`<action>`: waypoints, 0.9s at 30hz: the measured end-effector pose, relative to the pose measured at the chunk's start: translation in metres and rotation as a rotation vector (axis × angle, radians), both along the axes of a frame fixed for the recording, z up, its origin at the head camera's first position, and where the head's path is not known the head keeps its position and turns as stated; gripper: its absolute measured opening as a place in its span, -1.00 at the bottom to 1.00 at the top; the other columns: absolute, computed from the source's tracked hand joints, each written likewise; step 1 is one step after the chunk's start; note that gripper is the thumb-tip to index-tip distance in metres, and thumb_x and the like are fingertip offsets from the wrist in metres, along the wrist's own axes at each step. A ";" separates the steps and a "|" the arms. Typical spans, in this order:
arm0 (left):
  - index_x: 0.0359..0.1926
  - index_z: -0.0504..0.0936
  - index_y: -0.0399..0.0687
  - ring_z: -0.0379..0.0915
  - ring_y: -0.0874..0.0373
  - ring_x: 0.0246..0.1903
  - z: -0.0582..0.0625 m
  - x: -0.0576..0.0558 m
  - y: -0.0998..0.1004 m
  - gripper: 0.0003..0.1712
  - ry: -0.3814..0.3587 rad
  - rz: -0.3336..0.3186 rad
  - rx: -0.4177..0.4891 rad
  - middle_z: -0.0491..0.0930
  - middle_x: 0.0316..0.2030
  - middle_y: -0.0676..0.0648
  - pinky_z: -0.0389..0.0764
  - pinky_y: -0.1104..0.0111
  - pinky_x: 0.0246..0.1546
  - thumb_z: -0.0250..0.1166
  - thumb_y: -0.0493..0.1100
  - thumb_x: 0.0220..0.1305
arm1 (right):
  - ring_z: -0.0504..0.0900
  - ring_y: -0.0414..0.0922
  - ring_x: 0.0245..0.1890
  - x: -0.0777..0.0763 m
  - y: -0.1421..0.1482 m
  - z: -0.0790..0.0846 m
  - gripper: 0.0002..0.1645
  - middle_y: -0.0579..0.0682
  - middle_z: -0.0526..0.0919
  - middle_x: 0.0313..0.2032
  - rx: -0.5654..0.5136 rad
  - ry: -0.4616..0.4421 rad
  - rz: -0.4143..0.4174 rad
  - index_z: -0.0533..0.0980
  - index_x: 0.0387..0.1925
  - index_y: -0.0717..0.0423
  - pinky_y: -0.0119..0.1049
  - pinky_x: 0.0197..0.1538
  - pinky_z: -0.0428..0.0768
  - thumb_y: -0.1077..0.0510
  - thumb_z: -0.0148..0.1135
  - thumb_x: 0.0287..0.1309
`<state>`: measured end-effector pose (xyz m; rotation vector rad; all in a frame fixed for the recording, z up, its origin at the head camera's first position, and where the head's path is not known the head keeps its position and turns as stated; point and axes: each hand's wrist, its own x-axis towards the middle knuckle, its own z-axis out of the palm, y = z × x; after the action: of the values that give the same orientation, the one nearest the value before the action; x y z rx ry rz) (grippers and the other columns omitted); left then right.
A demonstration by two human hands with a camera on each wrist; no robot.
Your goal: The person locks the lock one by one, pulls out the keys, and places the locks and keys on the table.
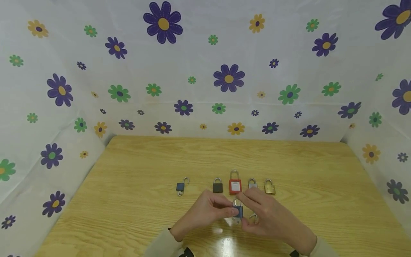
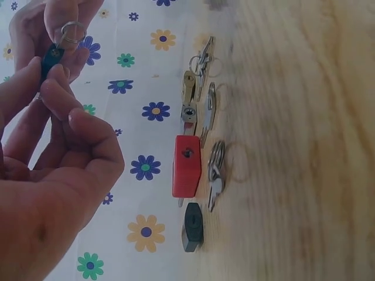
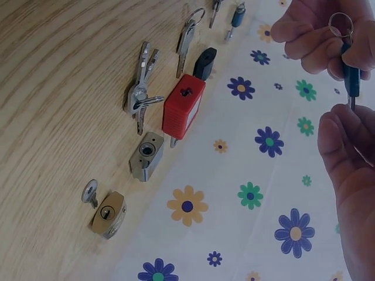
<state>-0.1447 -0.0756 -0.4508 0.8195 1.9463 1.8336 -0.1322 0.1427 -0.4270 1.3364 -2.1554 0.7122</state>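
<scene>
Near the front of the table, my left hand (image 1: 205,211) pinches a small blue padlock (image 1: 239,210) by its body, thumb on the front face. The fingers of my right hand (image 1: 276,216) grip it at the metal shackle, clearest in the right wrist view. A key ring (image 2: 73,32) hangs at the keyhole end of the blue padlock. Behind the hands stand a black padlock (image 1: 217,187), a red padlock (image 1: 235,186) with a white label, a silver padlock (image 1: 252,185) partly hidden by my right hand, and a brass padlock (image 1: 269,187).
A second blue padlock (image 1: 180,187) lies at the left, its shackle swung open. Loose keys lie before the row: a bunch (image 3: 139,93) by the red padlock, a key (image 3: 89,192) by the brass one, others (image 3: 186,44) by the black one. Flowered cloth (image 1: 205,89) walls surround the wooden table (image 1: 128,214).
</scene>
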 end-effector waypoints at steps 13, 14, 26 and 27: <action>-0.25 0.78 -0.32 0.65 0.23 -0.38 0.000 0.002 0.006 -0.83 -0.021 0.039 -0.062 0.76 -0.32 -0.32 0.62 0.52 -0.40 0.38 -0.27 0.20 | 0.43 -0.26 -0.39 -0.002 0.000 -0.003 -0.45 -0.10 0.50 -0.35 -0.071 -0.013 0.062 0.58 -0.27 0.20 -0.49 -0.43 0.52 0.33 0.30 -0.59; -0.25 0.78 -0.31 0.65 0.22 -0.38 0.001 0.002 0.006 -0.83 -0.023 0.038 -0.065 0.76 -0.31 -0.31 0.63 0.51 -0.40 0.38 -0.27 0.20 | 0.43 -0.26 -0.40 -0.002 0.000 -0.003 -0.45 -0.09 0.50 -0.36 -0.076 -0.007 0.069 0.58 -0.28 0.21 -0.49 -0.43 0.52 0.34 0.29 -0.60; -0.26 0.79 -0.11 0.49 0.11 -0.53 0.006 -0.003 -0.004 -0.80 -0.017 0.131 -0.079 0.72 -0.40 -0.16 0.45 0.50 -0.56 0.36 -0.09 0.24 | 0.55 -0.21 -0.36 -0.003 0.001 -0.006 -0.56 0.02 0.59 -0.24 -0.093 -0.057 0.010 0.56 0.03 0.35 -0.45 -0.41 0.62 0.12 0.23 0.21; -0.26 0.79 -0.12 0.49 0.13 -0.52 0.006 -0.004 -0.004 -0.81 -0.010 0.141 -0.072 0.72 -0.39 -0.18 0.46 0.50 -0.55 0.36 -0.10 0.24 | 0.55 -0.21 -0.37 -0.002 0.001 -0.006 -0.54 0.02 0.60 -0.24 -0.108 -0.070 0.006 0.56 0.05 0.35 -0.44 -0.42 0.62 0.09 0.22 0.24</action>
<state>-0.1486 -0.0798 -0.4445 0.6650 2.0990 1.8287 -0.1345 0.1434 -0.4329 1.2799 -2.1353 0.8760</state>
